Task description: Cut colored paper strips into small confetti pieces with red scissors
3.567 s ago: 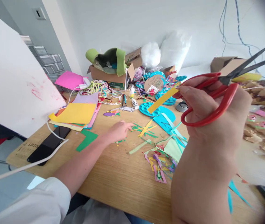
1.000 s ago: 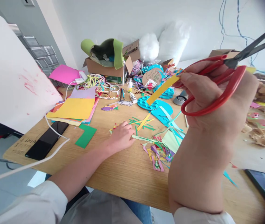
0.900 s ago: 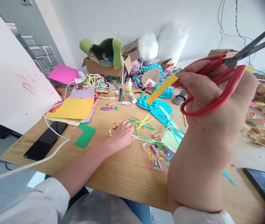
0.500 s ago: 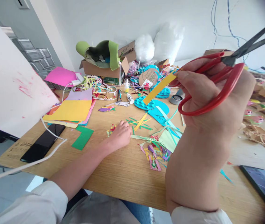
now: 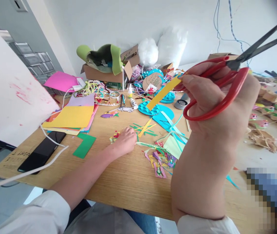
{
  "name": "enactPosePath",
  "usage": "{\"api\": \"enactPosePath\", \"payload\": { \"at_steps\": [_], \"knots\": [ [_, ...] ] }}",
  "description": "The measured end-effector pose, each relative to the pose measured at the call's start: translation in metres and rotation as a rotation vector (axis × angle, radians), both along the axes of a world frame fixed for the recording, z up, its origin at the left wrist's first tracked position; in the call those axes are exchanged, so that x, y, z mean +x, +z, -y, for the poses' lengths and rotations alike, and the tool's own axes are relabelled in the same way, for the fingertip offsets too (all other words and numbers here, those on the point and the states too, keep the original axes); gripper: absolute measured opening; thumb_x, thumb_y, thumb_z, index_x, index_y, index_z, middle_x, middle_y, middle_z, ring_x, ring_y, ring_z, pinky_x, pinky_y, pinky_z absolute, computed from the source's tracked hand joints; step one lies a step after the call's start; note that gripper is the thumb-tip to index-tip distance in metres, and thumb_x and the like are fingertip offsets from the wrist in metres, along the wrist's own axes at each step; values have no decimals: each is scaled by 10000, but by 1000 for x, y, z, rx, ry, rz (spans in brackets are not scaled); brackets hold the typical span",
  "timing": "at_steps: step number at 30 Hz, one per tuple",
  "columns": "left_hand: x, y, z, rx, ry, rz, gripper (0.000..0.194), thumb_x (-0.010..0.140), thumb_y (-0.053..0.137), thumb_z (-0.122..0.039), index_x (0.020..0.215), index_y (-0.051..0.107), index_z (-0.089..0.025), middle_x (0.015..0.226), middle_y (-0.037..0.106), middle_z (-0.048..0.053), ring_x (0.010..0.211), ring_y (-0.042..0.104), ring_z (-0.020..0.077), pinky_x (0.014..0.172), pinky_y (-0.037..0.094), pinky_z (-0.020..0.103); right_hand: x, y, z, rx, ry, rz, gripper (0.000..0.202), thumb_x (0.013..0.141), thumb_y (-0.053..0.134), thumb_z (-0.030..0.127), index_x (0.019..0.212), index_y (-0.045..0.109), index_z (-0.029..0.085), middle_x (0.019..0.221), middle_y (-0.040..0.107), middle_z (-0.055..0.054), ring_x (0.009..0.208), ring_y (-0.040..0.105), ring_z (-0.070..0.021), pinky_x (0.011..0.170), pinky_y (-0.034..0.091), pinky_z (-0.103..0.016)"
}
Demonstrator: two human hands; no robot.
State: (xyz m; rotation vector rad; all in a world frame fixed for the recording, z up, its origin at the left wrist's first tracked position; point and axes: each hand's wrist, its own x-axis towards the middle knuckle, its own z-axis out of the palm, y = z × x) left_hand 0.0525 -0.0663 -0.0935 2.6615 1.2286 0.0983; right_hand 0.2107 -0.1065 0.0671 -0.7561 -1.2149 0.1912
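Raised on the right, my right hand pinches a yellow paper strip between thumb and finger. Red-handled scissors hang around the same hand, blades pointing to the upper right. My left hand rests closed on the table beside green strips and crossed yellow strips; its fingertips are hidden, so what it may hold cannot be made out. Small paper dots lie just left of it. Behind the raised strip is a blue paper piece with a scalloped blue part.
Stacked coloured paper, a green paper piece and a black phone with a white cable lie left. Paper scraps are front centre. A cardboard box, glue bottles and grey tape stand farther back.
The whole view has shifted slightly, so most things appear a little farther left. Both hands keep nearly the same pose, and the yellow strip and scissors stay with my right hand.
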Motion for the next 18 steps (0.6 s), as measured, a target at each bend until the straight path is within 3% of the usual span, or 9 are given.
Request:
{"api": "enactPosePath", "payload": {
  "at_steps": [4,6,10,14,18],
  "knots": [
    [-7,14,11,5,-4,66,175,863,442,-102,813,596,-168,877,644,81,867,582,201,767,453,316,1,1,0,11,26,-39,227,679,544,-48,598,618,150,612,541,24,599,560,-98,551,451,-252],
    [-12,27,18,-38,-13,63,170,860,438,-114,818,589,-178,816,649,58,761,591,187,676,437,302,1,1,0,7,33,-43,230,684,539,-52,599,613,149,611,543,30,591,563,-93,546,443,-246],
    [-26,55,27,-59,-77,68,149,818,472,-116,763,591,-188,775,663,34,757,603,182,673,411,291,1,0,0,-10,22,0,215,727,534,-19,629,612,156,657,536,42,612,579,-88,574,451,-245],
    [-41,76,18,-92,2,131,120,776,508,-146,716,603,-188,720,665,16,673,590,158,606,379,269,1,0,2,-24,30,-2,192,728,565,-2,649,621,164,669,554,38,608,576,-89,564,455,-242],
    [-46,81,-2,-192,76,324,52,751,564,-205,731,603,-177,676,651,4,602,579,133,553,386,237,-1,0,3,-27,45,1,199,732,566,-9,663,638,164,660,564,36,611,582,-88,562,463,-233]
  ]
}}
